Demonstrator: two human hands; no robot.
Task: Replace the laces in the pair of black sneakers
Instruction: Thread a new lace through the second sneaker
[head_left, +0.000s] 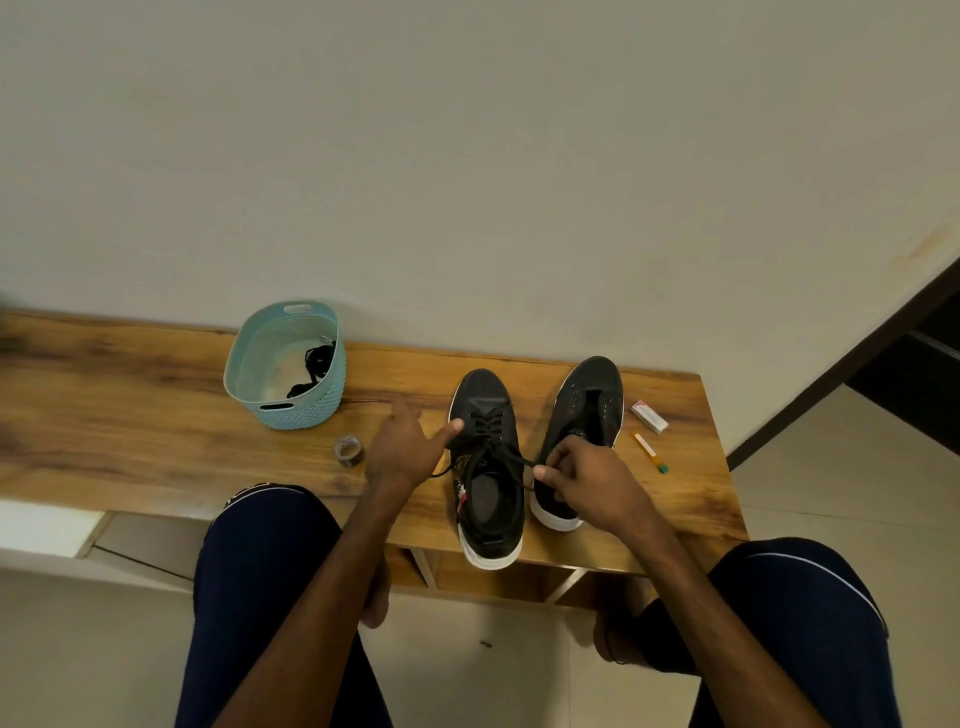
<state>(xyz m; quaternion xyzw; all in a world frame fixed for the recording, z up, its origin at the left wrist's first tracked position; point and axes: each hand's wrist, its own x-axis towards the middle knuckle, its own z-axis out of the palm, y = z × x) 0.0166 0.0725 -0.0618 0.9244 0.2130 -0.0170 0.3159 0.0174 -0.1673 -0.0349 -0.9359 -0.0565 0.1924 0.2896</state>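
Fingers (401, 410) of the left hand (410, 449) are spreading loosely above the long wooden table (156, 415) and holding nothing, while its thumb (453, 427) is touching the left side of the laced sneaker (491, 488), a black fabric shoe with a white rubber sole, just beside the eyelets. This shoe is lying toe toward the wall, with its heel at the table's near edge. The right hand (587, 483) is curling its fingers, and its thumb and forefinger are pinching the thin black lace (515, 457), which is running taut from the upper eyelets across to that hand. The lace's other end is trailing off the left side of the shoe, under the left hand.

Just beside it on the right, the unlaced sneaker (589, 402), a matching black fabric shoe, is sitting parallel and showing bare eyelets, with the right hand covering part of its rear.

Well apart to the left, a pale teal oval plastic basket (249, 364) is holding spare black laces (317, 364) in a loose bundle. A small brown tape roll (349, 451) is lying near the left hand. To the right of the shoes, a small white box (649, 417) and an orange-and-white stick with a green tip (649, 452) are resting on the wood.
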